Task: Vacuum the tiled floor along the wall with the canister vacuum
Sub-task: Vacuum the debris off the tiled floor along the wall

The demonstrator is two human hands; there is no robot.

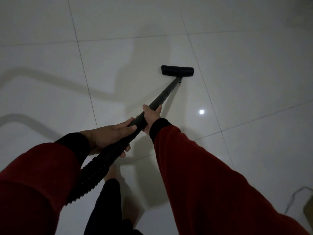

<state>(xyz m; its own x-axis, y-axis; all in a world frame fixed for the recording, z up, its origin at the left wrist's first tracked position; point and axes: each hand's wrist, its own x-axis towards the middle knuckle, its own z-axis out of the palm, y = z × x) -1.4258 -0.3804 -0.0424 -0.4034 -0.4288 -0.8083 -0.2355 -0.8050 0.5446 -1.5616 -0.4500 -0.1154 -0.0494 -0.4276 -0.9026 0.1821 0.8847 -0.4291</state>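
Both hands, the right hand [151,119] ahead and the left hand [108,135] behind, are wrapped round the wand [166,92], so the floor head [177,70] is best kept flat on the tiles [237,73] and drawn in straight, overlapping passes.

Both hands [128,131] on vacuum wand [166,92]

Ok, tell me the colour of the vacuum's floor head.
Black, like the wand; the floor head shows clearly in the head view.

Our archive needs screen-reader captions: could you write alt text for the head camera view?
Both hands grip a black vacuum wand, right hand ahead of left hand, pushing its floor head across glossy white floor tiles. Red sleeves fill the foreground; the ribbed hose trails back by a bare foot.
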